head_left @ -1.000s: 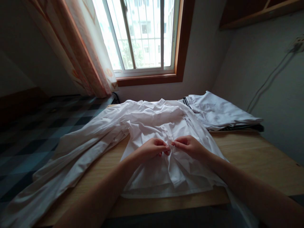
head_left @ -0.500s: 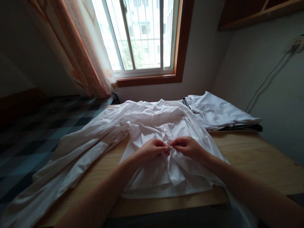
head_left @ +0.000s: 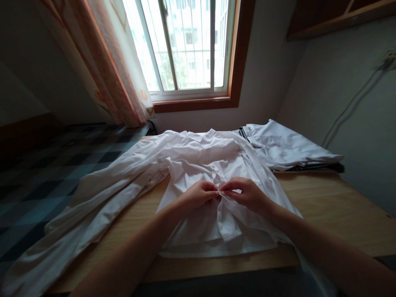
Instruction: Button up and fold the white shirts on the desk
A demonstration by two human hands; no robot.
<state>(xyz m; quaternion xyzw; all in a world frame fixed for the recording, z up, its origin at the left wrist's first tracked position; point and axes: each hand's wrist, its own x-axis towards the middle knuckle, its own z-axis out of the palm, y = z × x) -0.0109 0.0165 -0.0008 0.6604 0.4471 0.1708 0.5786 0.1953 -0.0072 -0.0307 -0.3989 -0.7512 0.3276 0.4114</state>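
Observation:
A white long-sleeved shirt lies front up on a wooden table, its collar toward the window and its hem toward me. One sleeve stretches down to the left; the other hangs over the front edge on the right. My left hand pinches the button placket at the lower middle of the shirt. Right beside it, fingertips almost meeting, my right hand pinches the same strip of cloth. A button shows on the placket just above the hands. Whatever sits between the fingertips is too small to make out.
Folded white clothing with dark striped cloth lies at the table's back right. The wooden table borders a checkered bed cover on the left. Behind stand a barred window and an orange curtain. A cable hangs down the right wall.
My right-hand fingers have shifted slightly, closing in on the left fingertips at the placket. The shirt lies almost the same. The view has moved very slightly.

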